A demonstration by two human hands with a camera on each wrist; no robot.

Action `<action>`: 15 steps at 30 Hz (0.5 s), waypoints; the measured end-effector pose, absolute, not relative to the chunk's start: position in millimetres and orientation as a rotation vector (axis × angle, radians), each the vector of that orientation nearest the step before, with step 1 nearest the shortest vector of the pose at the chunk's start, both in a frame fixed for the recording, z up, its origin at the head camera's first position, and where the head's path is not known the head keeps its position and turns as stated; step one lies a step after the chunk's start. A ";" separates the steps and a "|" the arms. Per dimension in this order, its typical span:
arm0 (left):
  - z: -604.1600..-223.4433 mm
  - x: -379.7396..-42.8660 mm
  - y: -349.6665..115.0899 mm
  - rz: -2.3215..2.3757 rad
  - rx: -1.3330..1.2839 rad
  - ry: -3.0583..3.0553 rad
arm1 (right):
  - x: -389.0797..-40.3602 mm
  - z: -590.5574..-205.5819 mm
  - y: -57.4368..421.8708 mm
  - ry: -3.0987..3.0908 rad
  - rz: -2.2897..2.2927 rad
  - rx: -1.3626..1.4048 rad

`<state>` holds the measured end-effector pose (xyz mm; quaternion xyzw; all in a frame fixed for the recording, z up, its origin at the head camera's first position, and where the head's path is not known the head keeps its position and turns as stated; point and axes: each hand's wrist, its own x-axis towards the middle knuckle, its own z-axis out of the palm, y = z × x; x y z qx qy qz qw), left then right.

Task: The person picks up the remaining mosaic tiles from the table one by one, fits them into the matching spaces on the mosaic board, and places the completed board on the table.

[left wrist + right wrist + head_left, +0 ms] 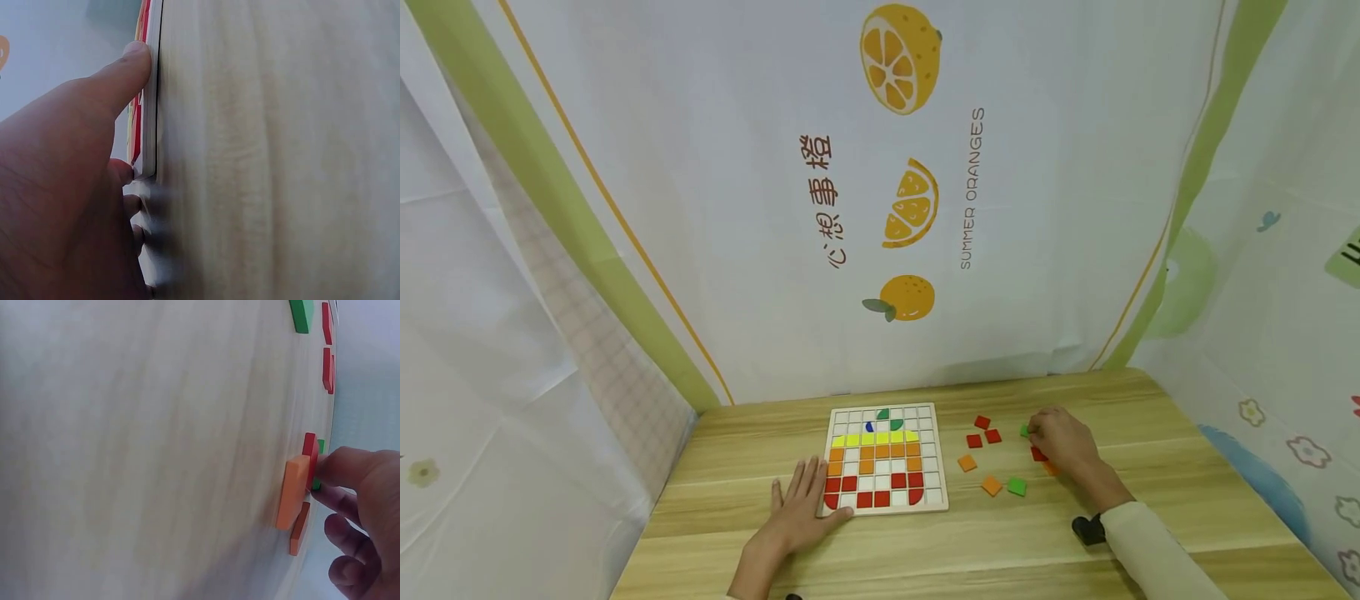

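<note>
A square grid board (942,467) lies on the table, partly filled with yellow, orange, red, green and blue pieces. My left hand (797,512) rests at its lower left corner with the fingers spread straight; the thumb (128,69) lies along its near edge. To the right, my right hand (1063,437) reaches down among loose tiles. Its thumb and forefinger pinch a green tile (317,484), mostly hidden by the fingers. Right beside them lie a red tile (310,450), an orange tile (292,492) and another orange tile (300,531).
Between board and right hand lie several loose tiles, among them a red tile (982,422), an orange tile (967,462) and a green tile (1017,487). The wooden table (985,550) meets a printed cloth (1015,333) at the back.
</note>
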<state>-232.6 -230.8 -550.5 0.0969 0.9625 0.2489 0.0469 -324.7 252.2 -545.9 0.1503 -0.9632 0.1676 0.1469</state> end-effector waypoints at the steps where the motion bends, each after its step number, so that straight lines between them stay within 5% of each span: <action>1: -549.9 -232.4 -231.1 0.771 0.298 2.926 | -324.3 -545.0 252.3 -2.776 0.480 0.434; 15: -549.1 -233.4 -229.9 0.731 0.265 2.923 | -324.0 -547.1 244.1 -2.799 0.574 0.386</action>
